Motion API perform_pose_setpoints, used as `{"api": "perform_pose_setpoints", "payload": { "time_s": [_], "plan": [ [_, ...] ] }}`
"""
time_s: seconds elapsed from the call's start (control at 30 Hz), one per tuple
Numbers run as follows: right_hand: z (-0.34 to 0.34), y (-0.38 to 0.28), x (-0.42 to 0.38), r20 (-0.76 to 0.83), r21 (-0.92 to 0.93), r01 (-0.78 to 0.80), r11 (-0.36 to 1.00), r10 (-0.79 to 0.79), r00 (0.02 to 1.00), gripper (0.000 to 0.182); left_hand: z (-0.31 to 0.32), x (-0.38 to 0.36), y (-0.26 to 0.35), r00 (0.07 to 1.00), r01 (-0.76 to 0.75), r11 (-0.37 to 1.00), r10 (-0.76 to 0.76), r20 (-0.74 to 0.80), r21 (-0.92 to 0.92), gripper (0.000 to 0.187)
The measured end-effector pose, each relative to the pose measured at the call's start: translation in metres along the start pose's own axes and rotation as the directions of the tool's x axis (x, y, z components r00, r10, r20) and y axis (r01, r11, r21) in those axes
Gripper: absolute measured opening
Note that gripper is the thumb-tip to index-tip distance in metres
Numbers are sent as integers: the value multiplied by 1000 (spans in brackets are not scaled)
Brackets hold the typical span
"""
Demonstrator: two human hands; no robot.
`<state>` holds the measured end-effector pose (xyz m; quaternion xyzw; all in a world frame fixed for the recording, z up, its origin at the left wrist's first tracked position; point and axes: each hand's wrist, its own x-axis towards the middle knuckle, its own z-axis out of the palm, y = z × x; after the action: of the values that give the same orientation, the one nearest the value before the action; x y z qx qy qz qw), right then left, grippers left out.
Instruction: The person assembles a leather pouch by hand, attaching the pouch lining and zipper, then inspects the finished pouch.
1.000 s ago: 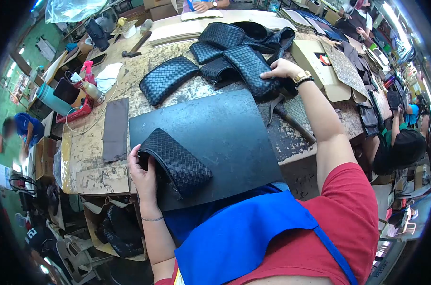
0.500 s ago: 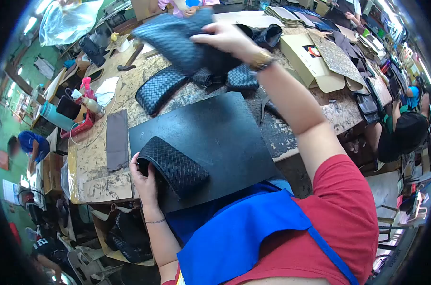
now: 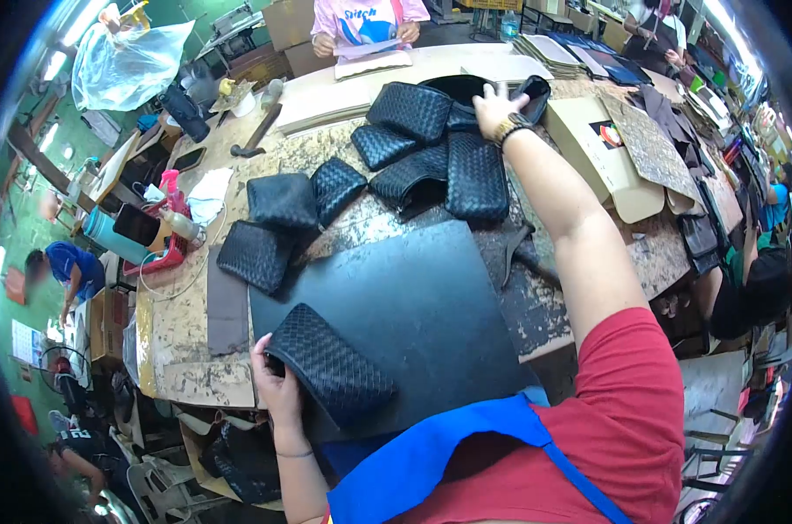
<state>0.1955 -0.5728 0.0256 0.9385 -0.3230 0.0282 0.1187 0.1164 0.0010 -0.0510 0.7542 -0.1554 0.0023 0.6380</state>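
Observation:
My left hand (image 3: 280, 384) grips the open end of a black woven leather pouch (image 3: 330, 362), thumb inside its mouth. The pouch lies tilted on a black board (image 3: 413, 306) in front of me. My right hand (image 3: 498, 112) reaches to the far side of the table, fingers spread, at the edge of a heap of similar pouches. Under and beside it are an upright woven pouch (image 3: 477, 179) and another pouch (image 3: 411, 111). Left of the heap, more pouches lie loosely, among them a plain-looking one (image 3: 282, 201) and one overlapping the board (image 3: 256, 255).
A hammer (image 3: 260, 131) lies far left, near a red basket (image 3: 173, 244) of bottles. Dark pincers-like tools (image 3: 520, 251) lie right of the board. An open cardboard box (image 3: 588, 144) stands at right. Across the table is a person in a pink shirt (image 3: 370, 26).
My right hand has let go of the blurred woven pouches it carried and is now spread over the heap. Several pouches now lie scattered beyond the board. My left hand still holds its pouch.

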Motion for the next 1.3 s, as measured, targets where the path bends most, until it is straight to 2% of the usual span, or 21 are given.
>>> {"api": "perform_pose_setpoints", "payload": {
  "time_s": [0.1,0.2,0.23,0.27,0.3,0.33,0.37,0.47,0.6,0.67,0.73,0.8,0.87,0.93,0.97,1.03,1.07,1.13,1.2,1.27,1.3],
  "plan": [
    [13,21,3,161,-55,-72,996,80,984,56,3,0,3,999,48,998,-48,-11,-32,47],
    [42,30,15,146,113,-24,993,7,989,66,8,0,12,996,82,997,-82,-31,3,52],
    [59,36,21,27,141,24,990,-28,999,62,9,0,14,996,82,996,-81,-39,32,52],
    [71,43,23,-125,95,120,988,-107,986,45,9,-1,17,996,82,995,-79,-49,62,53],
    [80,48,31,-190,103,152,983,-131,973,37,10,-1,21,987,146,989,-146,-63,-8,54],
    [88,53,40,-254,110,182,977,-149,956,31,8,0,19,990,119,992,-115,-76,50,55],
    [97,60,49,-402,137,220,966,-149,903,28,6,1,12,993,95,990,-87,-82,105,56],
    [50,64,45,-555,271,141,952,35,831,28,8,0,12,992,87,985,-72,-105,147,57],
    [-24,60,42,-796,331,332,883,73,601,32,6,0,4,995,12,965,14,-96,263,53],
    [-65,30,23,-860,262,454,851,-8,511,28,6,2,6,995,-4,950,35,-93,311,52],
    [-81,-10,5,-877,183,539,823,-111,467,29,9,3,11,994,-54,947,81,-74,316,48],
    [-73,-59,-16,-823,172,694,699,-286,491,30,8,3,13,993,-47,951,78,-88,306,46],
    [-36,-103,-35,-560,209,773,599,-575,597,41,5,3,13,985,-136,902,169,-45,410,52],
    [-10,-129,-82,-367,92,814,574,-740,563,55,6,-3,17,995,-31,989,44,-93,145,60],
    [-8,-138,-95,-222,136,747,650,-715,663,64,4,-5,13,989,-70,986,89,-120,154,63],
    [-19,-132,-111,-336,211,706,676,-628,702,60,-10,-8,18,980,-95,962,136,-146,256,64],
    [-28,-129,-120,-391,284,677,679,-562,729,59,-26,-1,11,980,-85,974,120,-157,212,54],
    [-43,-121,-135,-496,345,675,653,-483,721,57,-67,20,20,989,55,874,18,-145,482,41],
    [-54,-116,-152,-556,481,731,483,-476,681,47,-110,59,-29,964,43,757,141,-226,652,44],
    [-58,-120,-176,-502,651,711,267,-551,667,41,-123,86,-36,939,272,578,15,-343,769,49],
    [-61,-127,-193,-514,615,742,266,-579,633,38,-127,91,-38,912,375,469,-35,-408,800,52]
  ]
}}
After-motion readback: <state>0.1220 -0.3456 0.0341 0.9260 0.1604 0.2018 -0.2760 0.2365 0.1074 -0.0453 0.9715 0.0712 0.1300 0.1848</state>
